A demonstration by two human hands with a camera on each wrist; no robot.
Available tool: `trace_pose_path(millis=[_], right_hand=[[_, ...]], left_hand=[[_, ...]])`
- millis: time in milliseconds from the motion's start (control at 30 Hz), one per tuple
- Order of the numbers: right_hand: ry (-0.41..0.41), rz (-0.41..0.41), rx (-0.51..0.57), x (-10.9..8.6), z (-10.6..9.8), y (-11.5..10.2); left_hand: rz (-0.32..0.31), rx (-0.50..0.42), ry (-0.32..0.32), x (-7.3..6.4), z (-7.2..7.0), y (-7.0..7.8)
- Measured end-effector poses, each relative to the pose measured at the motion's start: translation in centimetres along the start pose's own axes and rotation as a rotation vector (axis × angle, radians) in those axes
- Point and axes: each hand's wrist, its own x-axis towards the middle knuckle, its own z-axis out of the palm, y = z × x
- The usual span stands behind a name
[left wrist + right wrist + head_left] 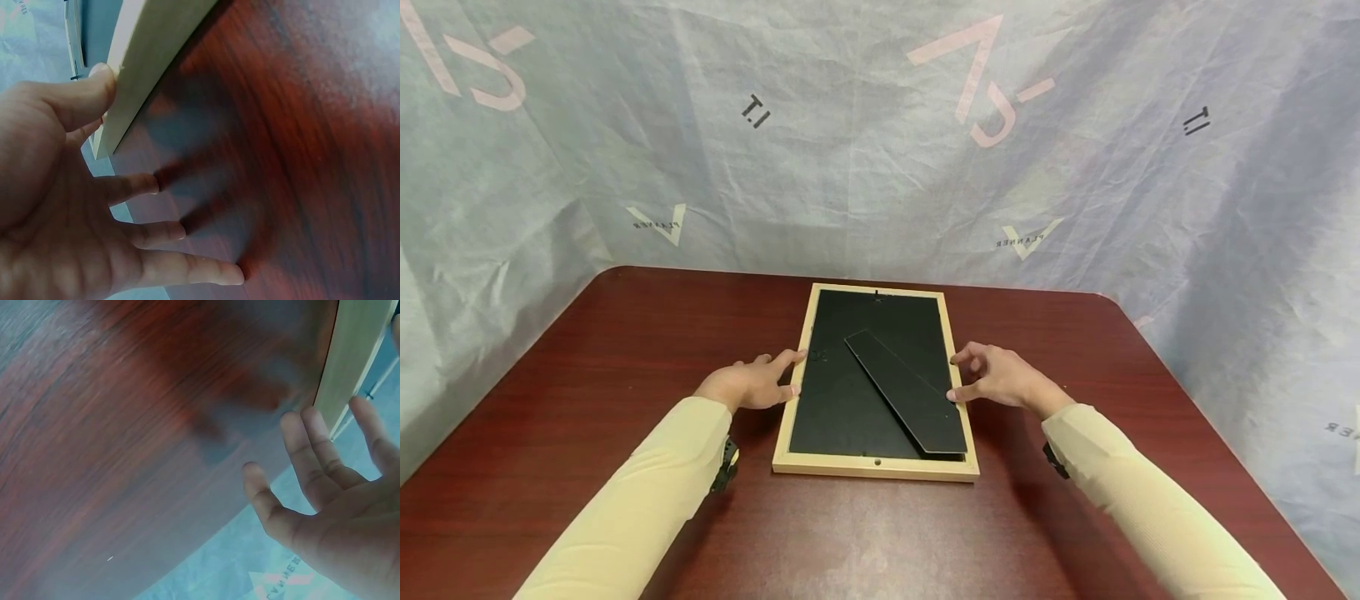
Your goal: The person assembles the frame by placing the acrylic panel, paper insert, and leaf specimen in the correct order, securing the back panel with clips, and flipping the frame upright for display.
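Observation:
A picture frame (835, 463) with a pale wooden border lies face down on the table. Its black backing board (842, 412) faces up, and a black easel stand (910, 392) slants across it toward the near right corner. My left hand (756, 383) touches the frame's left border with thumb and index finger; in the left wrist view the other fingers (194, 265) spread over the tabletop. At the right border is my right hand (1003, 377), thumb and index fingertips on the wood, the remaining fingers (300, 453) loosely bent beside it.
The dark red wooden table (880, 542) extends around the frame on all sides. A pale printed fabric sheet (850, 167) hangs behind the table and along its sides. Dark bands (726, 467) sit at both wrists under light sleeves.

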Motion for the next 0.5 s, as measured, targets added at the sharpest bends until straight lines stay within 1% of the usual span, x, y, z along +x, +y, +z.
trace_pose_path(millis=[233,333,500], right_hand=[[-0.057,0.061,-0.002,0.4,0.0,-0.6],[-0.091,0.085,-0.037,0.8,-0.2,-1.2],[-0.148,0.124,-0.093,1.2,-0.3,-2.7]], left_hand=[[0.007,0.009,0.002,0.0,-0.1,0.0],[0.009,0.007,-0.004,0.0,-0.1,0.1],[0.003,0.002,-0.006,0.0,-0.1,0.0]])
